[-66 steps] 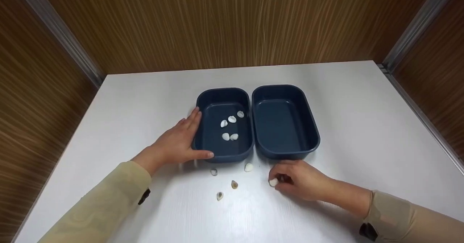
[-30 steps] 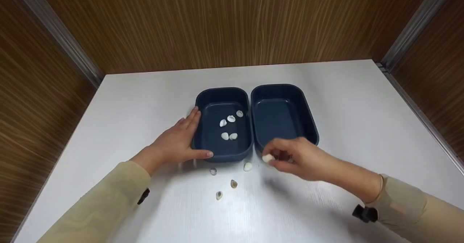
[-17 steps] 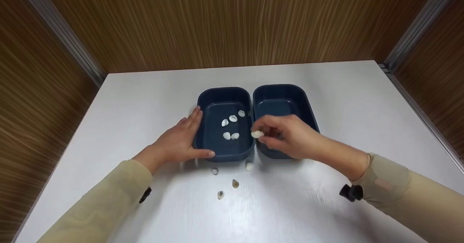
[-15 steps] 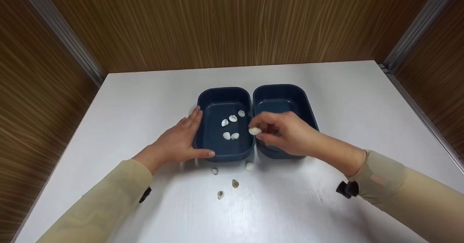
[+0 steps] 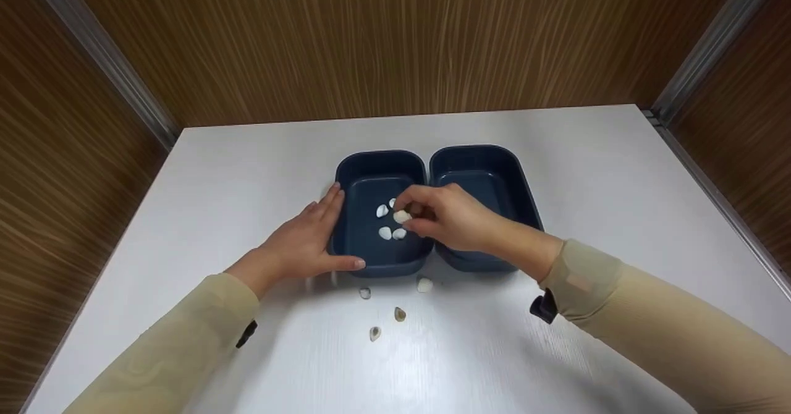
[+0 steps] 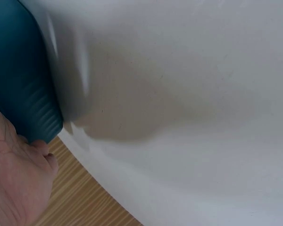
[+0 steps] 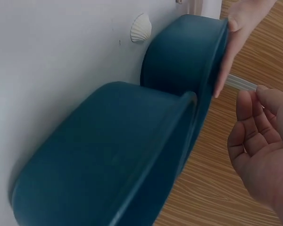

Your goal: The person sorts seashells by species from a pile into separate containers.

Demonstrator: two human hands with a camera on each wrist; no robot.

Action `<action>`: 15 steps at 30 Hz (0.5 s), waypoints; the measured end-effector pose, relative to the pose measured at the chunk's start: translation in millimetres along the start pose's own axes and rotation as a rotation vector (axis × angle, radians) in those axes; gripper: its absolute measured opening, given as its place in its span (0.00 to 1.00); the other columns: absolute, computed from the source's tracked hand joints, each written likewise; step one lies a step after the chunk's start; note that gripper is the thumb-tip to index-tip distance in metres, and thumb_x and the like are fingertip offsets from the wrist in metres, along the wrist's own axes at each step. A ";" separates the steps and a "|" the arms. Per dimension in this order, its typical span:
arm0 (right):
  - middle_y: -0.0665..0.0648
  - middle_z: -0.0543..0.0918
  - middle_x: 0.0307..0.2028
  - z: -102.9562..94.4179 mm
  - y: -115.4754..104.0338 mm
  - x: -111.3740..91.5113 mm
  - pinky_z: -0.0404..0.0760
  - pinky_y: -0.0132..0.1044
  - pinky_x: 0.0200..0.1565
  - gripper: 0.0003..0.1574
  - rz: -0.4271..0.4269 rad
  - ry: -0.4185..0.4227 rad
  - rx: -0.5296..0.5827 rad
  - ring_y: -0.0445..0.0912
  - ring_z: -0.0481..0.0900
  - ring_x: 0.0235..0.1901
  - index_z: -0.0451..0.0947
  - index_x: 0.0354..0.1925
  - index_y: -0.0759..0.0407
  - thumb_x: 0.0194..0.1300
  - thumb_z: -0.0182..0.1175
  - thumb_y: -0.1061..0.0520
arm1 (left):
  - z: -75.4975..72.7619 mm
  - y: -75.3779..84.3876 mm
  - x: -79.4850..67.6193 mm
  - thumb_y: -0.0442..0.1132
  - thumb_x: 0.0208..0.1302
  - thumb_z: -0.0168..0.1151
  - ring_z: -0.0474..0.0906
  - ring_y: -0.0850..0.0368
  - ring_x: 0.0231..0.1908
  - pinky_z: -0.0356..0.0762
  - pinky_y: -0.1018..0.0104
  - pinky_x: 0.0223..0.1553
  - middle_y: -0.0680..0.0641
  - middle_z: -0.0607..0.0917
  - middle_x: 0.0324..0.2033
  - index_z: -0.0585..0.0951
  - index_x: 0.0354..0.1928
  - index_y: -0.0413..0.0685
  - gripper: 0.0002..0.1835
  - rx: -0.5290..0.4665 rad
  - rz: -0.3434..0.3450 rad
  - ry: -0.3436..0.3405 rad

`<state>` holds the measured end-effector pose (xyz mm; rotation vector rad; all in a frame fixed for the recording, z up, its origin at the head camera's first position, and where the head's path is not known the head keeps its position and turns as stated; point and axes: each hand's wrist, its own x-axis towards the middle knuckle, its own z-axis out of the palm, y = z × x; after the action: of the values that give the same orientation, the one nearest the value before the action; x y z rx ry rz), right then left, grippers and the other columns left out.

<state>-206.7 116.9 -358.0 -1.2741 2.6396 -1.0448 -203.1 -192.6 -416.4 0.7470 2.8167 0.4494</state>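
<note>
My right hand (image 5: pixel 454 219) pinches a whitish seashell (image 5: pixel 402 217) between thumb and fingers, over the left blue bin (image 5: pixel 383 270). Inside that bin lie several white seashells (image 5: pixel 382 211); one of them is partly covered by the fingers. My left hand (image 5: pixel 303 244) rests against the bin's left side, fingers straight along the rim and thumb at the front corner. Beside it stands the right blue bin (image 5: pixel 482 176), partly behind my right forearm. In the right wrist view my right hand (image 7: pixel 264 141) is above the bins, and the pinched shell is hidden.
On the white table (image 5: pixel 296 352), in front of the bins, lie a white ribbed shell (image 5: pixel 424 285), a small greyish shell (image 5: pixel 365 293), a brownish shell (image 5: pixel 400 314) and a pale shell with a dark middle (image 5: pixel 375 333). A wood-grain panel (image 5: pixel 395 43) rises behind.
My right hand has picked the whitish seashell up from the table, then carried it up and left past the right bin to over the left bin. My left hand has stayed in place.
</note>
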 end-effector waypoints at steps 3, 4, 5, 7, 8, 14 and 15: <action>0.52 0.86 0.33 6.8 2.3 6.1 0.79 0.34 0.34 0.13 0.014 -0.004 -0.012 0.42 0.79 0.30 0.83 0.54 0.60 0.73 0.67 0.63 | 0.5 -1.5 -0.2 0.83 0.59 0.59 0.43 0.46 0.83 0.46 0.47 0.81 0.46 0.34 0.85 0.38 0.86 0.43 0.72 0.000 0.005 0.003; 0.52 0.86 0.33 9.0 3.1 8.1 0.79 0.34 0.34 0.13 0.018 -0.005 -0.014 0.42 0.80 0.30 0.83 0.54 0.60 0.73 0.67 0.63 | 0.4 -1.6 -0.1 0.83 0.59 0.59 0.43 0.46 0.83 0.46 0.48 0.81 0.46 0.34 0.85 0.37 0.86 0.43 0.72 0.000 0.006 0.003; 0.53 0.86 0.34 11.2 3.8 10.0 0.80 0.34 0.34 0.14 0.022 -0.006 -0.013 0.42 0.80 0.30 0.82 0.54 0.60 0.72 0.67 0.64 | 0.4 -1.7 0.1 0.83 0.59 0.59 0.43 0.46 0.83 0.46 0.48 0.81 0.46 0.34 0.85 0.37 0.86 0.43 0.72 0.000 0.007 0.002; 0.53 0.87 0.34 15.0 4.9 13.6 0.81 0.35 0.35 0.14 0.033 -0.010 -0.009 0.42 0.82 0.31 0.82 0.55 0.59 0.72 0.67 0.64 | 0.6 -1.7 0.5 0.84 0.59 0.58 0.43 0.46 0.83 0.46 0.47 0.81 0.46 0.33 0.85 0.37 0.86 0.43 0.73 0.003 0.007 -0.001; 0.53 0.88 0.34 16.8 5.6 15.4 0.82 0.35 0.35 0.14 0.038 -0.015 -0.004 0.42 0.83 0.32 0.82 0.55 0.59 0.73 0.67 0.64 | 0.6 -1.5 0.6 0.84 0.58 0.58 0.43 0.46 0.83 0.46 0.48 0.81 0.46 0.33 0.85 0.37 0.86 0.43 0.73 0.004 0.004 -0.004; 0.54 0.88 0.36 24.9 9.8 24.1 0.84 0.37 0.37 0.15 0.047 -0.037 0.004 0.43 0.84 0.33 0.82 0.57 0.59 0.74 0.66 0.65 | 0.6 -0.6 0.3 0.85 0.58 0.57 0.43 0.46 0.83 0.47 0.47 0.81 0.46 0.33 0.85 0.37 0.86 0.43 0.73 0.008 -0.001 -0.003; 0.54 0.88 0.36 25.8 10.8 25.1 0.84 0.38 0.37 0.15 0.049 -0.040 0.001 0.43 0.84 0.33 0.82 0.58 0.59 0.74 0.66 0.65 | 0.4 -0.3 0.2 0.85 0.58 0.57 0.43 0.45 0.83 0.47 0.47 0.81 0.46 0.33 0.85 0.37 0.86 0.43 0.73 0.008 0.003 0.000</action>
<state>-222.9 89.6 -378.0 -1.2098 2.6265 -1.0031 -203.2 -192.6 -417.0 0.7522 2.8192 0.4392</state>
